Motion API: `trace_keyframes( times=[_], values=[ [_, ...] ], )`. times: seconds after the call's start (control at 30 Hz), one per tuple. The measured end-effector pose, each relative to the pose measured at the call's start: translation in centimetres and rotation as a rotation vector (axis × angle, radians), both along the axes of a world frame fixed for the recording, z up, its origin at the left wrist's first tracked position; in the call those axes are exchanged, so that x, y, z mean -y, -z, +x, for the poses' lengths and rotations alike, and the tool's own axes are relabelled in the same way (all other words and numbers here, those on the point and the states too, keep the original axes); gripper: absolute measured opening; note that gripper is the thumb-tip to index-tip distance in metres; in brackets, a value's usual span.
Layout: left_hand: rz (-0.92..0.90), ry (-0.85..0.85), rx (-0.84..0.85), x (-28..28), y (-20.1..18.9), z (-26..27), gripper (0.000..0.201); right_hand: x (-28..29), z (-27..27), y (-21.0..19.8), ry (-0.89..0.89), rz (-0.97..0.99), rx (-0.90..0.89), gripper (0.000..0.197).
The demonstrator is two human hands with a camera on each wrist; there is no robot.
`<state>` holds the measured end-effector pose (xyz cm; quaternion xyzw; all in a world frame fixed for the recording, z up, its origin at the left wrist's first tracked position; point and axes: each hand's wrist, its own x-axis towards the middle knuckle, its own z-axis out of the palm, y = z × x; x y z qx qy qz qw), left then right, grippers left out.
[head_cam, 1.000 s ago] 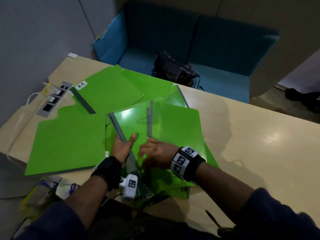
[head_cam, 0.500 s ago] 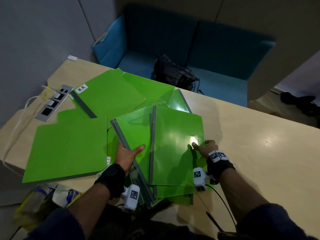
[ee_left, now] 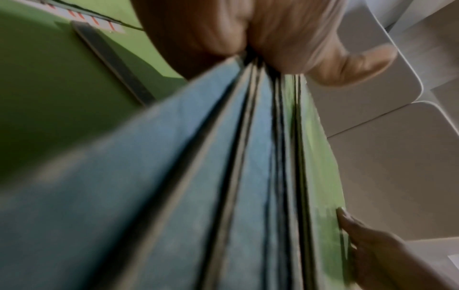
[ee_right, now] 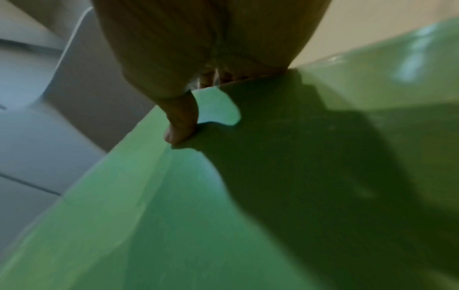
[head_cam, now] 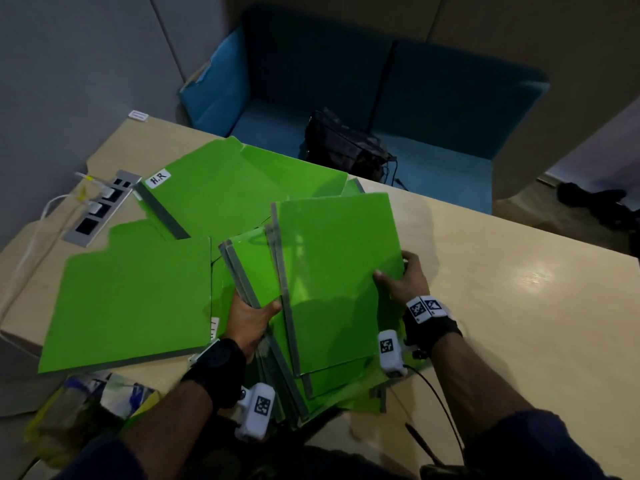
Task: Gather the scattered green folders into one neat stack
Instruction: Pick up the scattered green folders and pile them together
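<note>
Several green folders with grey spines form a loose bundle (head_cam: 332, 271) tilted up off the table in front of me. My left hand (head_cam: 251, 317) grips the bundle's spine side, thumb on top; the left wrist view shows the spines (ee_left: 248, 157) fanned under that hand (ee_left: 248, 35). My right hand (head_cam: 398, 282) pinches the right edge of the top folder (ee_right: 223, 196), thumb (ee_right: 181, 125) on its face. A single folder (head_cam: 135, 299) lies flat at the left. A folder labelled "H.R" (head_cam: 214, 199) lies behind, over another green folder (head_cam: 298, 171).
A grey power strip (head_cam: 100, 213) with white cables sits at the table's left edge. The pale wooden table (head_cam: 519, 289) stretches to the right. A blue sofa (head_cam: 433, 109) with a black bag (head_cam: 346, 143) stands beyond the far edge. Plastic bags (head_cam: 93, 400) lie below the near-left corner.
My right hand moved from the bundle's middle to its right edge and lifted the top folder. The bundle rose and tilted up; my left hand kept its grip on the spines.
</note>
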<state>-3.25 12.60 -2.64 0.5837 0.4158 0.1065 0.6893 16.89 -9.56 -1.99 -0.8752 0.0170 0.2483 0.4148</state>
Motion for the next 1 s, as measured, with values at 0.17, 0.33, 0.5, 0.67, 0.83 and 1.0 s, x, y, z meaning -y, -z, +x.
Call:
trace_keyframes(
  times=[0.17, 0.33, 0.5, 0.67, 0.83, 1.0],
  values=[
    [-0.035, 0.031, -0.015, 0.7, -1.1, 0.3, 0.060, -2.3, -0.6, 0.0, -0.256, -0.108, -0.039, 0.082],
    [-0.115, 0.033, -0.032, 0.6, -1.5, 0.2, 0.075, -1.8, -1.0, 0.4, -0.120, 0.046, -0.165, 0.071],
    [-0.101, 0.109, -0.010, 1.3, -2.7, 1.3, 0.079, -0.2, -0.8, -0.2, -0.126, 0.014, -0.183, 0.084],
    [-0.146, 0.118, -0.002, 1.5, -3.1, 2.5, 0.082, 2.2, -2.0, -0.8, 0.057, 0.405, -0.098, 0.033],
    [-0.005, 0.099, 0.042, 1.4, -4.0, 3.4, 0.082, 3.1, -2.8, -1.6, 0.095, 0.587, -0.289, 0.046],
    [0.059, 0.227, -0.072, 1.9, -4.1, 4.3, 0.088, 4.1, -3.4, -2.5, 0.062, 0.499, -0.285, 0.036]
  ],
)
